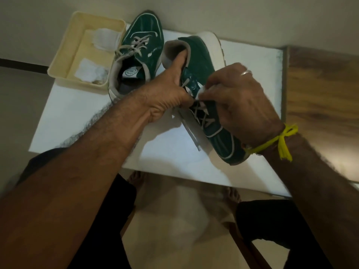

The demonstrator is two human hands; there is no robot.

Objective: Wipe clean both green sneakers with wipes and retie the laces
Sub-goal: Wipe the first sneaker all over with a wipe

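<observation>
Landmark: white table (81,121), a flat rectangular top seen from above; all places below were taken from it.
Held sneaker: green sneaker (204,61) with a thick white sole, raised over the middle of the table and tipped on its side, heel toward the far edge, toe toward the near right corner.
Left hand: left hand (165,94) gripped the held sneaker at its collar, thumb pushed inside the grey-lined opening, the other fingers curled round the side by the laces.
Right hand: right hand (239,105) lay over the lace area of the held sneaker, fingertips pinching a small white wipe (200,92) against the tongue; a silver ring (246,72) sat on one finger, a yellow thread (279,141) was knotted at the wrist.
Laces, held sneaker: grey laces (202,113) crossed over the eyelets, one loose end (192,133) trailing down toward the table top.
Second sneaker: second green sneaker (144,37) stood upright on its sole at the far edge of the table, just left of the held one, toe pointing away, its grey laces loose.
Tray: cream plastic tray (64,55) at the far left corner of the table, touching or just beside the second sneaker; inside it lay crumpled white wipes (91,71) and a clear wrapper (106,39).
Below the near edge: the person's bare feet (136,178) on a pale floor (174,230).
</observation>
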